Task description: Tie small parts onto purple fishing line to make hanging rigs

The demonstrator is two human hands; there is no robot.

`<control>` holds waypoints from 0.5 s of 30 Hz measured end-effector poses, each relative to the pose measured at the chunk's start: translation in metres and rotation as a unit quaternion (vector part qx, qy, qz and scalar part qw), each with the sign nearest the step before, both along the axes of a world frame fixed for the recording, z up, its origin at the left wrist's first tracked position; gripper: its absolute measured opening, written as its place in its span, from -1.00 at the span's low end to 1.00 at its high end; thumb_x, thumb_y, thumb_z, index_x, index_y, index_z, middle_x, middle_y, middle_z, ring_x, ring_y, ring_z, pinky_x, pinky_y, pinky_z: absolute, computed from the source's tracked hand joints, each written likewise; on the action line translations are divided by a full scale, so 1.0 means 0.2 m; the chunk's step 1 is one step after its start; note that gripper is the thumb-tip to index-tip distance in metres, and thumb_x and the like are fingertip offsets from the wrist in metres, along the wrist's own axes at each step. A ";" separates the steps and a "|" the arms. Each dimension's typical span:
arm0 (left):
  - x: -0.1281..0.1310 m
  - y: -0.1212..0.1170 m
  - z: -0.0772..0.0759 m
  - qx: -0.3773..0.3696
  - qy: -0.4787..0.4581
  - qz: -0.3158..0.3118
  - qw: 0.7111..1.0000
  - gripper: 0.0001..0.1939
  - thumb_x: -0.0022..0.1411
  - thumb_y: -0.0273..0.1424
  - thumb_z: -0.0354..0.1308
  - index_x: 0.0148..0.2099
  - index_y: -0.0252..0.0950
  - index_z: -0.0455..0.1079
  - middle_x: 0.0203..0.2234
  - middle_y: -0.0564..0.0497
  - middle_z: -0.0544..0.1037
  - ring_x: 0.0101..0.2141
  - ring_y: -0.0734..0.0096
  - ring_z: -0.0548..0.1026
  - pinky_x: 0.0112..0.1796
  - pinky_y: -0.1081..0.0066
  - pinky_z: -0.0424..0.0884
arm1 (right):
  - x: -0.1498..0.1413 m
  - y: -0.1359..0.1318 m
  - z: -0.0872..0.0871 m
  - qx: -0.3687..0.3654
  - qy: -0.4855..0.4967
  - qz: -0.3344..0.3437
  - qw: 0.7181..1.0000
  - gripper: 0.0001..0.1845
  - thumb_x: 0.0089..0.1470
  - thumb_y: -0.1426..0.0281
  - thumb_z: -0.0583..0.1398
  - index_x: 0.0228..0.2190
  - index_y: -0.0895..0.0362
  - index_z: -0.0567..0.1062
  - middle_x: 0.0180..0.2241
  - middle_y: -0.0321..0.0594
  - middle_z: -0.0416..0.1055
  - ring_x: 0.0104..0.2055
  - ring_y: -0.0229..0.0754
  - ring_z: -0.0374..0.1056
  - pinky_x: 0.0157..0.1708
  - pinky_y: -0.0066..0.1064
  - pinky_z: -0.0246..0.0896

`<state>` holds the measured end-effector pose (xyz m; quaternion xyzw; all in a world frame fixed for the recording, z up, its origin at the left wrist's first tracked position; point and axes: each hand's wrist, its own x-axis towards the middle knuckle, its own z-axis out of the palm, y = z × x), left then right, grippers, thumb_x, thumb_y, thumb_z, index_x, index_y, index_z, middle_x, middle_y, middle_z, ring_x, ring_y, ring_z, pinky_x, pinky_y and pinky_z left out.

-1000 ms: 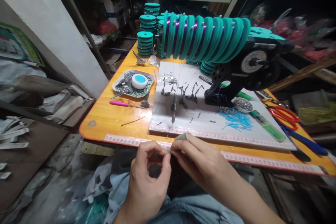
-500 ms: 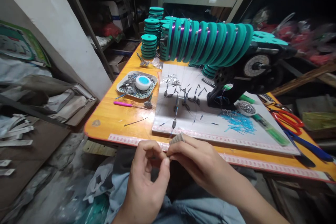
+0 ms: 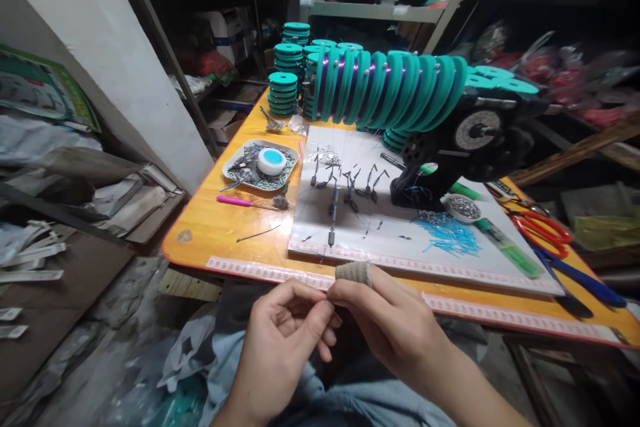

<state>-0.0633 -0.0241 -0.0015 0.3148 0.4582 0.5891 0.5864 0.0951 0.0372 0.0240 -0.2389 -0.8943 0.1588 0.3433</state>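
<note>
My left hand (image 3: 283,340) and my right hand (image 3: 400,320) meet at the table's front edge, above my lap. Thumb and forefinger of each are pinched close together. Whatever sits between the fingertips is too small to make out. A tan wrap (image 3: 354,273) covers one finger of the right hand. Just beyond them lies a white board (image 3: 350,240) with a measuring strip (image 3: 280,273) along the table edge. Over the board hang thin lines with small dark weights (image 3: 331,237), below a row of teal spools (image 3: 390,90) wound with purple line.
The spools sit on a black stand (image 3: 420,180). To the left are a tray of small parts (image 3: 235,167) with a white round tub (image 3: 272,161) and a pink-handled tool (image 3: 235,201). Blue tubes (image 3: 450,233), a dish of metal bits (image 3: 463,207) and red-handled scissors (image 3: 543,230) lie right.
Both hands have shifted slightly right and down in view, still pinched together. More of the left hand's lower fingers show beneath the thumb. The camera view has moved a little.
</note>
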 end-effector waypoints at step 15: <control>0.10 -0.02 0.01 -0.008 0.131 0.134 0.982 -0.76 0.06 -0.24 0.38 -0.47 -0.30 0.47 -0.61 0.06 0.53 -0.62 0.52 0.45 -0.60 0.60 0.43 | 0.35 -0.01 -0.08 0.067 0.148 -0.383 0.909 -0.57 0.19 0.48 0.23 0.09 0.07 0.41 -0.19 -0.12 0.42 -0.35 -0.20 0.37 -0.35 -0.34 0.37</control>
